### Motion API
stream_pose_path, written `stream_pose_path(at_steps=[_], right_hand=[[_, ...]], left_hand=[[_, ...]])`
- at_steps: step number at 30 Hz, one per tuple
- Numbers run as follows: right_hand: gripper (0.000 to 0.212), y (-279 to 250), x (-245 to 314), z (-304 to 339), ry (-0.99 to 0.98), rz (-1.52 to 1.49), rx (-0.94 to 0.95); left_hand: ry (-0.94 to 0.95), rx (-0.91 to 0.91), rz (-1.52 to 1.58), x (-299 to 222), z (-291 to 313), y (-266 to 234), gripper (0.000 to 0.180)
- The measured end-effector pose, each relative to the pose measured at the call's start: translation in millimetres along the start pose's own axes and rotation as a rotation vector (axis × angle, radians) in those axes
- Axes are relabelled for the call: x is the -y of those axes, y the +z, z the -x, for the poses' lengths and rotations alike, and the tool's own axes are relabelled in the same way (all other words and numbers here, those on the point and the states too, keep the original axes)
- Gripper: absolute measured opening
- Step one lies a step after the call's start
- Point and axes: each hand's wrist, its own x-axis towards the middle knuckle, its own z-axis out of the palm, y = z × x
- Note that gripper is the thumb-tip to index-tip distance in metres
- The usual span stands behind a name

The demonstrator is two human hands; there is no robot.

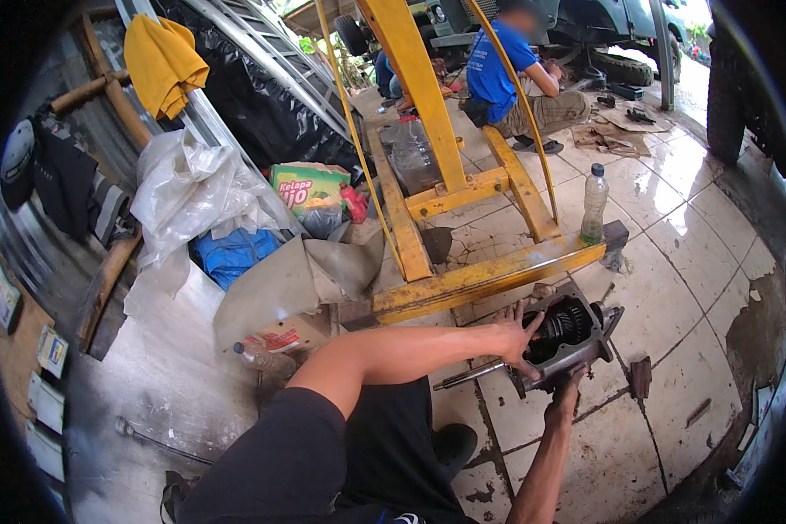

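Gearbox housing [568, 336] on floor [690, 262], just before hoist frame [463, 279]; bottle [594, 203] stands on frame's right end; seated person [506, 79] behind.

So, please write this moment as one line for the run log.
left hand: on gearbox housing rim | right hand: gripping housing underside | shaft: sticks out left | floor: tiled

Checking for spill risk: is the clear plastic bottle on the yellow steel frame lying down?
No, the clear plastic bottle stands upright on the yellow steel frame.
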Motion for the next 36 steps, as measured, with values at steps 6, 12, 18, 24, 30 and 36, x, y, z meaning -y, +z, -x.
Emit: stream_pose_path(at_steps=[6, 12, 18, 24, 30, 36], right_hand=[[0.102, 21.2, 27.3, 32.1, -0.144, -0.011, 0.239], [0.109, 6.8, 6.6, 3.4, -0.071, -0.045, 0.295], [0.11, -1.8, 21.7, -10.0, -0.037, 0.044, 0.303], [0.111, 21.3, 40.9, 35.1, -0.028, 0.197, 0.298], [0.109, 13.9, 22.4, 15.7, 0.032, 0.153, 0.172], [0.109, 5.9, 11.7, 16.1, 0.015, 0.14, 0.257]], left_hand=[[0.007, -0.014, -0.022, 6.5, 6.9, 9.9, 0.152], [-0.013, -0.078, -0.016, 0.0, 5.9, 10.9, 0.147], [-0.026, -0.056, -0.017, -10.7, -3.8, 1.5, 0.153], [-0.068, -0.03, -0.019, -2.3, 5.7, 4.7, 0.154], [-0.03, -0.032, -0.055, -0.7, -13.9, 14.7, 0.157], [-0.007, -0.077, -0.052, 2.5, 1.0, 11.7, 0.155]])
